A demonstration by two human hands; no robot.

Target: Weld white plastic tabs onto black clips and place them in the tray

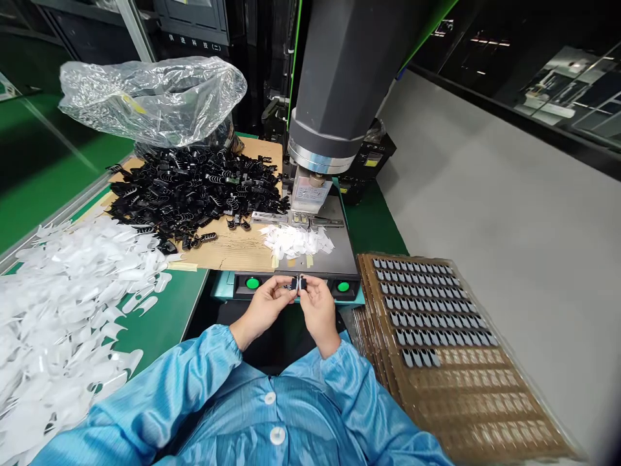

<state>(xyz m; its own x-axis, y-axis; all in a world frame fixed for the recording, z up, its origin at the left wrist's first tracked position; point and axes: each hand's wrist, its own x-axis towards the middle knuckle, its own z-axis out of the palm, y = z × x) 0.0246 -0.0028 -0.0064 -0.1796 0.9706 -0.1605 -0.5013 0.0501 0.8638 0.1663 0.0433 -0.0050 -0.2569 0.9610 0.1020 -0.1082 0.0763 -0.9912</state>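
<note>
My left hand [266, 307] pinches a small black plastic part [294, 283] between thumb and fingertips. My right hand [318, 310] is closed on another dark piece [303, 283], with a thin pale edge showing along it. The two pieces sit side by side, almost touching; whether they are joined I cannot tell. Both hands are in front of the machine's front panel, between a left green button [252, 283] and a right green button [343, 287]. Just beyond them, small white pieces [295, 241] lie heaped on the machine's dark plate [334, 249].
A heap of black plastic parts [194, 188] covers cardboard [242, 249] at the left, below a clear plastic bag [155, 103]. White cut-out sheets [72, 310] spread nearer. The machine's thick dark head [334, 71] hangs ahead. Stacked trays [466, 382] at right hold rows of grey-and-black parts [422, 304].
</note>
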